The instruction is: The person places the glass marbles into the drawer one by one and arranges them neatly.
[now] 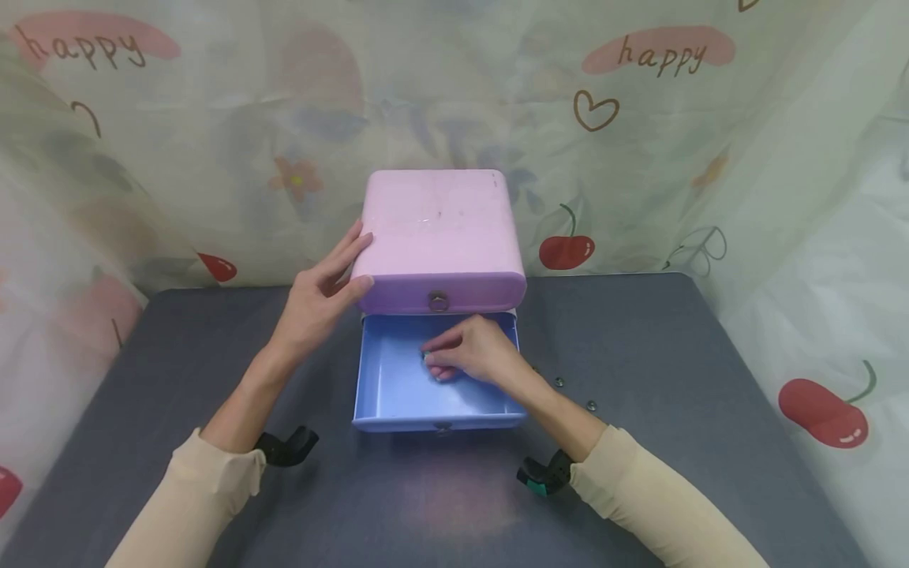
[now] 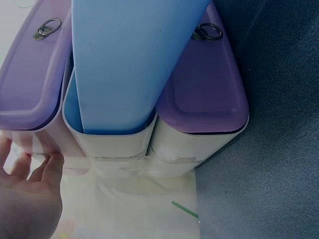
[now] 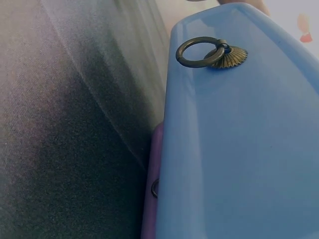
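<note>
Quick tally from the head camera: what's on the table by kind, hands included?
Pink drawer unit: 1
Blue drawer, pulled open: 1
Small round pieces loose on the table, one at, one at: 2
Small item pinched in the right hand: 1
Hands, counting the left hand on the unit: 2
Total: 7

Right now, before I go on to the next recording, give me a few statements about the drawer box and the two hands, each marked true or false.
1. The blue drawer is pulled out of the pink box. True.
2. The left hand grips the blue drawer's ring pull. False: it rests against the box's left side.
3. The right hand is inside the open drawer, fingertips pinched on a small item. True.
4. The purple drawer above it is pulled out too. False: it sits closed.
5. Small items lie on the grey table right of the drawer. True.
</note>
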### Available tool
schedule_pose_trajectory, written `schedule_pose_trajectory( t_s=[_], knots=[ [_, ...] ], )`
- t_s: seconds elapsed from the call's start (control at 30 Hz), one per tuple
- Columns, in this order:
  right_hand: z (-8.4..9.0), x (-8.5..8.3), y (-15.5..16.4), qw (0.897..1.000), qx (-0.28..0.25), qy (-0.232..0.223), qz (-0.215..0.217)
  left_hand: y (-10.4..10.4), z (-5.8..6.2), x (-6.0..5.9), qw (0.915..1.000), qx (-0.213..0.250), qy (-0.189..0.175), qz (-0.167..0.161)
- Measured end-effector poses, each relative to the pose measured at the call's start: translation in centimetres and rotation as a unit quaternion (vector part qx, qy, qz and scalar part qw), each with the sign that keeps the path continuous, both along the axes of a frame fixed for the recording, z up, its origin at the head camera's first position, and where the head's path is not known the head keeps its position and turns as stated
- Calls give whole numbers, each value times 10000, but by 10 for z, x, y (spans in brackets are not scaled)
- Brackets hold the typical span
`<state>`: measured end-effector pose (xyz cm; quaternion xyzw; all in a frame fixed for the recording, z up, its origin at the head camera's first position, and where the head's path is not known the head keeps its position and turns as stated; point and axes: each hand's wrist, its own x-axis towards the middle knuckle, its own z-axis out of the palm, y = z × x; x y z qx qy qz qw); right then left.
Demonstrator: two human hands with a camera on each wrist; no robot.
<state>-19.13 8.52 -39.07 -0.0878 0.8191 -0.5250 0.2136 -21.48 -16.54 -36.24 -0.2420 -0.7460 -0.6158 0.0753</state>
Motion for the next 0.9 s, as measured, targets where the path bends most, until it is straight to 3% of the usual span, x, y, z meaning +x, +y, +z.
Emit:
schedule_pose_trajectory(
  t_s=[0.17, 0.53, 0.7, 0.9],
  knots=[
    [0, 0, -1, 9998, -65, -200, 9, 1, 2, 0, 10000, 45, 10, -25],
    [0, -1, 0, 9998, -97, -169, -14, 0, 2, -1, 10000, -34, -19, -1],
    [0, -1, 2, 9996, -280, 39, -63, 1, 2, -1, 10000, -44, -29, 15],
    [6, 3, 7, 9951, -634, 717, 237, 1, 1, 0, 10000, -59, -31, 61]
  ],
)
